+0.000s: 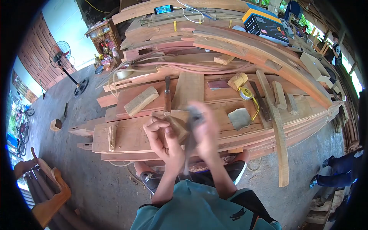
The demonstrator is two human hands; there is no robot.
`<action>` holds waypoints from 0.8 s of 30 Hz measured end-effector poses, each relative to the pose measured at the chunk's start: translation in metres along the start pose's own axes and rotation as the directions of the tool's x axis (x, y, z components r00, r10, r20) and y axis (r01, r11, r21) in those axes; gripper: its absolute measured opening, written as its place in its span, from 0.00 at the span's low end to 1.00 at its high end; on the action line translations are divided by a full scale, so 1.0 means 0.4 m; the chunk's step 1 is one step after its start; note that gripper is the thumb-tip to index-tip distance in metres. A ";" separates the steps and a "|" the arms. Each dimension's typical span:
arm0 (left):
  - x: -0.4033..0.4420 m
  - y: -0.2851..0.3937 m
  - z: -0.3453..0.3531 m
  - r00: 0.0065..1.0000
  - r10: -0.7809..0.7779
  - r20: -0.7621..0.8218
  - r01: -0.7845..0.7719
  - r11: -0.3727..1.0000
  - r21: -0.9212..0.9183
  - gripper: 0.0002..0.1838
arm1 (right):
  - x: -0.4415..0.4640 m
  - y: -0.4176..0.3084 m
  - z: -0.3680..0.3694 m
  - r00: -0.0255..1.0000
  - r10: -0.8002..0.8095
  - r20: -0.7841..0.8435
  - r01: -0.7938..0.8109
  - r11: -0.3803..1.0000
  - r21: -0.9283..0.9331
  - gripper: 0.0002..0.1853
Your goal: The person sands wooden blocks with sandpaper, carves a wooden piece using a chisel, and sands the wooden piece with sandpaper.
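Observation:
My left hand (pixel 165 140) is closed round a small wooden block (pixel 178 128) above the stacked boards. Close to its right side, my right hand (pixel 204 132) is blurred by motion, wrapped round a dark, narrow tool (pixel 189 143) whose shape is smeared. Just beyond the block lies a chisel (pixel 167 96) with a wooden handle. To its left rests a light wood offcut (pixel 141 101). A yellow tape measure (pixel 245 93) and a grey, irregular flat piece (pixel 240 119) are right of my right hand.
Stacked boards (pixel 130 142) fill the middle. A long wood strip (pixel 276 134) sticks out over the near edge at right. Hoses (pixel 184 67) cross the back boards, near a phone (pixel 163 9) and a box (pixel 264 25). A fan (pixel 69 73) stands left; people (pixel 337 166) are at right.

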State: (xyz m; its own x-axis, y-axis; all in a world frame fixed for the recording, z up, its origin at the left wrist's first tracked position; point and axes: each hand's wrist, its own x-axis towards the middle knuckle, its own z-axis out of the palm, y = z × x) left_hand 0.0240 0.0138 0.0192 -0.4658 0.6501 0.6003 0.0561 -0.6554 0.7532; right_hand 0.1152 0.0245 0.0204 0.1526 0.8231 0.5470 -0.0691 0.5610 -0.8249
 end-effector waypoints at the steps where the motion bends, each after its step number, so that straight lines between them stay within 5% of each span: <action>1: -0.004 0.004 -0.001 0.999 -0.047 0.000 0.047 0.999 -0.015 0.05 | -0.010 0.024 0.049 0.959 -0.219 0.180 0.256 0.941 -0.221 0.19; 8: 0.010 -0.004 -0.027 0.996 0.075 0.039 -0.078 0.993 0.088 0.03 | -0.008 0.040 0.022 0.948 -0.181 0.264 0.193 0.981 -0.020 0.18; 10: 0.002 -0.020 -0.039 0.998 0.045 0.050 -0.046 0.999 0.023 0.03 | -0.006 0.039 0.021 0.989 -0.134 0.064 0.138 0.988 -0.068 0.13; 12: -0.003 -0.033 -0.038 0.987 0.147 0.059 -0.147 0.989 0.005 0.04 | 0.026 0.006 0.007 0.979 0.173 -0.108 -0.114 0.903 0.414 0.15; 14: -0.012 -0.032 -0.036 0.984 0.171 0.038 -0.172 0.985 0.006 0.06 | 0.100 -0.058 -0.003 0.977 0.123 -0.174 0.041 0.693 0.720 0.17; 17: -0.016 -0.024 -0.031 0.985 0.169 0.041 -0.169 0.986 -0.011 0.06 | 0.181 -0.084 0.003 0.949 0.082 -0.304 0.216 0.533 0.818 0.17; 20: -0.013 -0.007 -0.024 0.986 0.162 0.049 -0.162 0.987 0.014 0.05 | 0.122 -0.032 0.024 0.942 0.242 -0.232 -0.028 0.746 0.666 0.12; 22: -0.016 -0.003 -0.018 0.991 0.122 0.060 -0.120 0.992 -0.024 0.05 | 0.033 0.036 0.032 0.998 -0.048 0.041 0.047 0.999 0.018 0.09; 24: -0.012 -0.014 -0.036 0.992 0.116 0.051 -0.112 0.991 -0.068 0.05 | -0.010 0.047 0.013 0.944 -0.097 0.314 0.095 0.995 0.019 0.13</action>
State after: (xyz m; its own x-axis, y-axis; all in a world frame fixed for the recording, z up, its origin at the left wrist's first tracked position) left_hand 0.0132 0.0087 0.0081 -0.4108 0.5885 0.6964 0.0478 -0.7488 0.6610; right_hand 0.1083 0.0323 0.0036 -0.1590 0.7509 0.6410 -0.0729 0.6386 -0.7661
